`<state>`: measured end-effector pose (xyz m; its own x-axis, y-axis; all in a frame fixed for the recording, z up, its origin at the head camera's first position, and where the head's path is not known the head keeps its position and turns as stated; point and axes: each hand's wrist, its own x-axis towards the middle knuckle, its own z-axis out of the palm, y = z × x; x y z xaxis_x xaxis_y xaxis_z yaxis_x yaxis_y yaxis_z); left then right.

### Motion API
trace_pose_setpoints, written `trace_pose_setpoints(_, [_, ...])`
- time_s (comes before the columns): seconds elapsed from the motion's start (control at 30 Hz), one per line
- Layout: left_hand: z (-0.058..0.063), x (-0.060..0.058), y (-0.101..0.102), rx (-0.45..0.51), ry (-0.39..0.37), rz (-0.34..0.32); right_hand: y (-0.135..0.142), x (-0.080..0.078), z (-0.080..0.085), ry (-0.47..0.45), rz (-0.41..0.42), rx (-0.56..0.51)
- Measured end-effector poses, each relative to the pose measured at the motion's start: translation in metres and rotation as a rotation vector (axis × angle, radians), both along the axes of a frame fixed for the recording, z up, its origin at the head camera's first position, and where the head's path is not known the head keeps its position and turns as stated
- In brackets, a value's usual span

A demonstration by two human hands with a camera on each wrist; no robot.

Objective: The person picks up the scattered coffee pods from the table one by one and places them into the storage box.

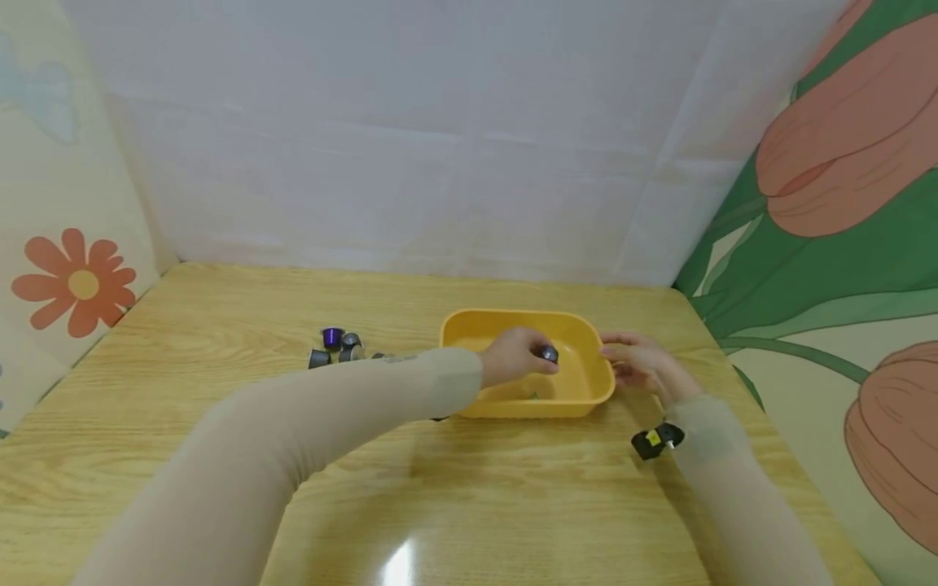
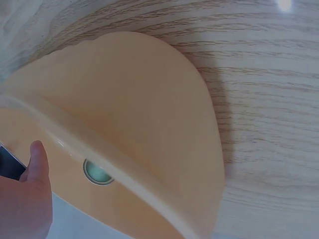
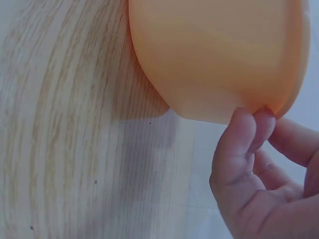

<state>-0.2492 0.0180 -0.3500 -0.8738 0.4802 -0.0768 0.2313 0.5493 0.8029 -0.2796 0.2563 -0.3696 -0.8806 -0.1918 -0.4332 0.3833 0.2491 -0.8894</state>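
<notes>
In the head view, my left hand (image 1: pixel 516 356) reaches over the yellow plastic bin (image 1: pixel 531 409) and pinches a dark coffee capsule (image 1: pixel 550 354) between thumb and fingers. Part of that capsule shows at the edge of the left wrist view, beside my thumb (image 2: pixel 38 162). A capsule with a green lid (image 2: pixel 97 173) lies inside the bin. At the bin's right end, my right hand (image 1: pixel 641 364) holds the rim, its bent fingertips against the outer wall in the right wrist view.
Left of the bin, several coffee capsules lie grouped on the wooden table (image 1: pixel 513 505), among them a purple one (image 1: pixel 333 338) and a black one (image 1: pixel 318 358). My left forearm hides part of the group. A white cloth (image 1: pixel 410 163) hangs behind the table.
</notes>
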Motion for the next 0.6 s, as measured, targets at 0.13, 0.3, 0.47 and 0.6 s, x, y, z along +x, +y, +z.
trace_pose_setpoints(0.13, [0.0004, 0.0001, 0.0022, -0.017, -0.009, 0.003, 0.0001, 0.0005, 0.0000, 0.002, 0.002, -0.004])
trace_pose_setpoints(0.3, [-0.0027, -0.0022, 0.0040, -0.027, -0.012, 0.004, -0.0003, 0.0010, 0.0004, 0.000, 0.002, -0.005])
trace_pose_setpoints(0.47, [-0.0065, -0.0050, 0.0070, -0.032, 0.007, -0.006, -0.0002, 0.0008, 0.0003, 0.004, -0.007, -0.005])
trace_pose_setpoints(0.6, [-0.0080, -0.0048, 0.0083, -0.017, -0.016, 0.003, -0.0002, 0.0004, 0.0006, 0.003, -0.010, -0.003])
